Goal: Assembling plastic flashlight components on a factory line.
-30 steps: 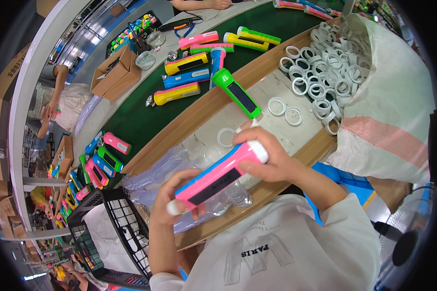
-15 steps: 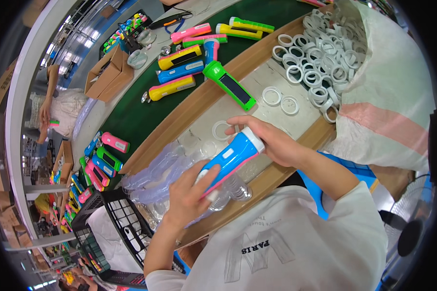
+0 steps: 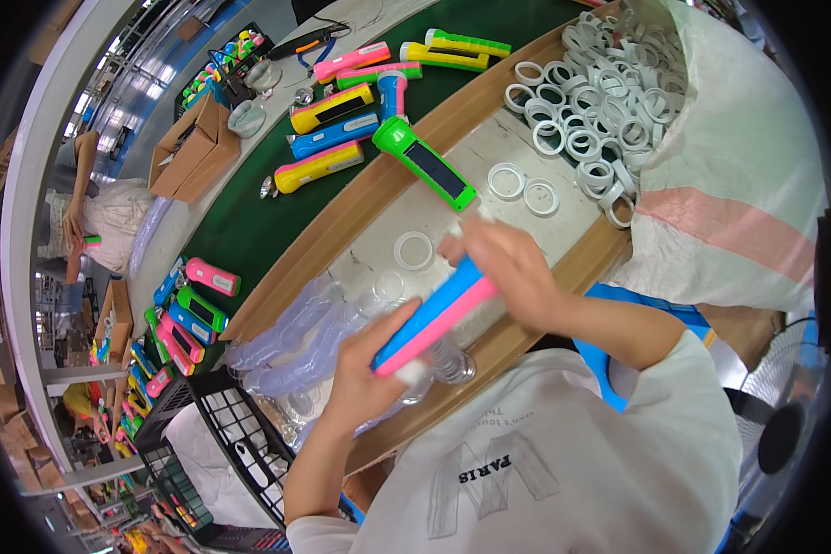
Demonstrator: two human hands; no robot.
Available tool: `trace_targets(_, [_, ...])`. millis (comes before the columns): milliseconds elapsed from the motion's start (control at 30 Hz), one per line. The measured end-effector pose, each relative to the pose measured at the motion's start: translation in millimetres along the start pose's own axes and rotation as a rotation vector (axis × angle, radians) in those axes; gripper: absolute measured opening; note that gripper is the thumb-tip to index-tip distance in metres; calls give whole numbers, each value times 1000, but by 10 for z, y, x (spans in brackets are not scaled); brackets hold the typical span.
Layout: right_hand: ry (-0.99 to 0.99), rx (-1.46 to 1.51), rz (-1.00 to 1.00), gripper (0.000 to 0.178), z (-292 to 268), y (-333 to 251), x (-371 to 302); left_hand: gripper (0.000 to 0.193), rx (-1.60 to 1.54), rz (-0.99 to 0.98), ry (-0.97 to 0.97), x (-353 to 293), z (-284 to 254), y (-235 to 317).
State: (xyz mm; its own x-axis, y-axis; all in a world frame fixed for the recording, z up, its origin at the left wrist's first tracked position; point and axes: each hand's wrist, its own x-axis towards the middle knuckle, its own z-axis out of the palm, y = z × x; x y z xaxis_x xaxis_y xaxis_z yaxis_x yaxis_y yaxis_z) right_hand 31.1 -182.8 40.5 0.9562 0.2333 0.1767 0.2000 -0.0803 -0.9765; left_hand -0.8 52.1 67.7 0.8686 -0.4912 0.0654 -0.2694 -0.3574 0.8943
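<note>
A blue and pink flashlight (image 3: pixel 439 312) is held aslant over the workbench, with its side seam facing up. My left hand (image 3: pixel 353 374) is closed round its lower end. My right hand (image 3: pixel 512 270), smeared by motion, wraps the head end and hides it. Just beyond the right hand lies a green flashlight (image 3: pixel 425 164) with a dark panel, resting across the wooden edge. Two white rings (image 3: pixel 506 182) lie to its right. Another white ring (image 3: pixel 414 250) sits on the bench left of my right hand, near clear round lenses (image 3: pixel 388 288).
White rings (image 3: pixel 600 102) spill from a woven sack (image 3: pixel 729 166) at the right. Several coloured flashlights lie on the green belt (image 3: pixel 249 222) beyond the wooden rail. Stacked clear plastic parts (image 3: pixel 305 337) and a black crate (image 3: pixel 240 434) are at left. Across the belt, a person's arm (image 3: pixel 81 185) shows.
The flashlight has rolled so its pink side shows. My right hand has closed over the head, covering the white ring seen there before. The view has shifted slightly.
</note>
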Motion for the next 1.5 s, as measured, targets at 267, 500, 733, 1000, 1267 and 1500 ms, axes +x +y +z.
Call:
trace_targets(267, [-127,-293,-394,37,-121,63,117,53,-113,-101,60,-101,-32,-109])
trace_targets(500, [-26,607,757,42,-29,424,270,68,799,242,1,136,183,-101])
trace_targets(733, [-67,67,37,41,-118,239,16,62,33,3,-7,83,118,-99])
trace_targets(1000, [-52,521,477,45,-196,284,234,62,145,-54,145,112,321,-302])
trace_targets(1267, [16,939,241,46,60,248,45,66,-1863,-491,-77,-262,882,-415])
trace_targets(1500, [157,784,249,33,237,148,9,55,-35,-308,186,-83,798,26])
